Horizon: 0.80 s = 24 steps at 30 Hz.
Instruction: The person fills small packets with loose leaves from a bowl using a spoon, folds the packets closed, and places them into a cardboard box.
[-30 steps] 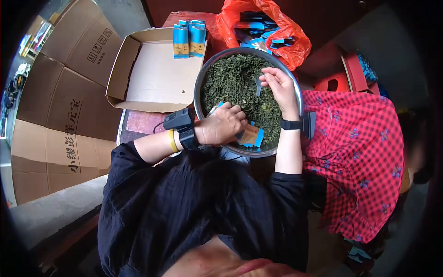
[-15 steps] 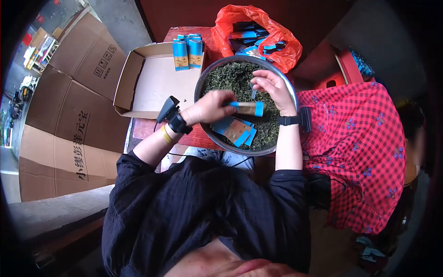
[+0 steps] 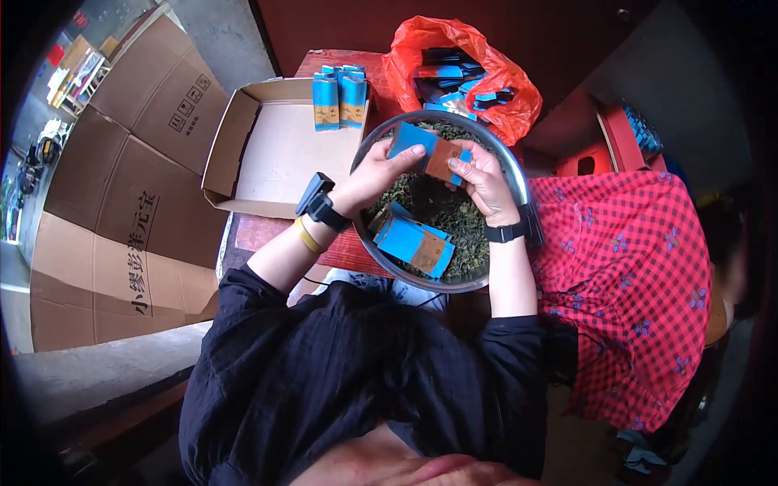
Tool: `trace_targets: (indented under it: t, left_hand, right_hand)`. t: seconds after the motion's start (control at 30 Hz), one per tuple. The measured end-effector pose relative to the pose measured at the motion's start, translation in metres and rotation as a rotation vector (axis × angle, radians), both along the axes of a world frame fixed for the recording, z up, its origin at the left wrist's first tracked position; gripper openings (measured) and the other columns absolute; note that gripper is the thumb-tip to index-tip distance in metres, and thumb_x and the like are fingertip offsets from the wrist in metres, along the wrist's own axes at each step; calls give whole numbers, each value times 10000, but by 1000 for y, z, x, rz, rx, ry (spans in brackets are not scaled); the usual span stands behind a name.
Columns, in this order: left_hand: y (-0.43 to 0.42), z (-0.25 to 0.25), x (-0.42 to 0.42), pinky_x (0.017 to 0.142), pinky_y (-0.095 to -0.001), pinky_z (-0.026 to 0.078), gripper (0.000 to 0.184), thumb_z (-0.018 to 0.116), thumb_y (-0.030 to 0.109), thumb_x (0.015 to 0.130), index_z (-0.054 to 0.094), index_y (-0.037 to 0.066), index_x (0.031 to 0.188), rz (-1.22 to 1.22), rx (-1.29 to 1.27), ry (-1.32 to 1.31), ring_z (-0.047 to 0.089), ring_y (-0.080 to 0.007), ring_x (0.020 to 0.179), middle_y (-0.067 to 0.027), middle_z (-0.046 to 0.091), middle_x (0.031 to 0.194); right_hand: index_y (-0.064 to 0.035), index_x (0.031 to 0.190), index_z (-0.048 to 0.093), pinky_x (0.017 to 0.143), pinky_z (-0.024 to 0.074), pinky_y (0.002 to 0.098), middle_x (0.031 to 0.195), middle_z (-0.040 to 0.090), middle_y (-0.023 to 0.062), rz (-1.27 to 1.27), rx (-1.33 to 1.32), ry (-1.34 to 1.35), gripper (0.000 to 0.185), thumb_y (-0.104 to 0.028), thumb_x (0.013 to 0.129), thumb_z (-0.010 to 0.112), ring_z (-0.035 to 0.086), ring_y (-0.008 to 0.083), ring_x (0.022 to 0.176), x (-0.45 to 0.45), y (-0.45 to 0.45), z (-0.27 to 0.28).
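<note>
A flat blue and brown paper packet (image 3: 442, 158) is stretched between my two hands above a metal basin (image 3: 520, 174) of dark dried leaves (image 3: 466, 235). My left hand (image 3: 379, 174) grips its blue end, thumb on top. At the brown end, my right hand (image 3: 484, 182) pinches it with thumb and fingers. Whether the right hand holds anything else is hidden. Several similar packets (image 3: 415, 245) lie in a loose stack on the leaves, at the basin's near left side.
Left of the basin, a shallow cardboard box (image 3: 279, 150) holds several upright filled packets (image 3: 339, 101). Behind the basin sits a red plastic bag (image 3: 519, 97) with more packets. A red checked cloth (image 3: 624, 267) hangs at right; a large carton (image 3: 121, 194) stands at left.
The packet has risen from low over the leaves and now lies flat between both hands. My right hand has come onto it; the small translucent thing at its fingers no longer shows.
</note>
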<state>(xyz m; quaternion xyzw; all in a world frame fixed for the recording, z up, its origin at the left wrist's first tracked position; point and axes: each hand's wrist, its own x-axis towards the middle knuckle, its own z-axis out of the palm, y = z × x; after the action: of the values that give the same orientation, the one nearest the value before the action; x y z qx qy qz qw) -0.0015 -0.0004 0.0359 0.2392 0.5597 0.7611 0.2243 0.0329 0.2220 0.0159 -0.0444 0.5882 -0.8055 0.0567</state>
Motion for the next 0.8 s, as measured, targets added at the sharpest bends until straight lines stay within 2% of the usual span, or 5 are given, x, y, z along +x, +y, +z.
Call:
trace_targets:
  t: [0.13, 0.33, 0.4, 0.53, 0.8]
  left_hand:
    - [4, 9, -4, 1058, -308, 384, 391, 481, 160, 1017, 476, 11, 1379, 192, 139, 117, 502, -131, 1210, -62, 561, 1313]
    - [6, 2, -10, 1116, -492, 325, 667, 502, -73, 750, 355, -63, 1401, 515, -523, 1119, 373, -485, 1314, -313, 395, 1399]
    - [18, -5, 2, 1136, -486, 301, 683, 485, -93, 756, 348, -35, 1422, 430, -605, 1054, 349, -473, 1346, -301, 370, 1433]
    - [28, -18, 11, 1146, -516, 265, 747, 582, -28, 734, 325, -20, 1436, 311, -661, 1119, 315, -452, 1380, -268, 339, 1469]
    - [5, -7, -4, 1130, -600, 186, 667, 657, 91, 800, 409, 90, 1419, 392, -835, 1215, 327, -354, 1393, -158, 408, 1448]
  right_hand:
    - [-23, 1244, 508, 681, 529, 241, 1082, 659, 71, -70, 274, -31, 418, -211, 913, 681, 659, 140, 921, 0, -3, 1]
    - [-22, 1266, 543, 823, 497, 270, 1147, 650, 69, -69, 351, 150, 436, -275, 929, 656, 626, 139, 998, 2, -11, 9]
    - [-15, 1294, 541, 913, 462, 285, 1173, 630, 59, 116, 211, 225, 459, -290, 940, 638, 582, 133, 1071, 8, -23, 15]
    - [-22, 924, 627, 638, 371, 213, 771, 512, -69, -4, 458, 189, 294, -313, 963, 623, 427, 31, 713, 6, -19, 4]
    - [-19, 901, 641, 602, 419, 210, 735, 571, -44, -192, 489, 280, 331, -333, 988, 582, 496, 27, 660, 4, -13, 4]
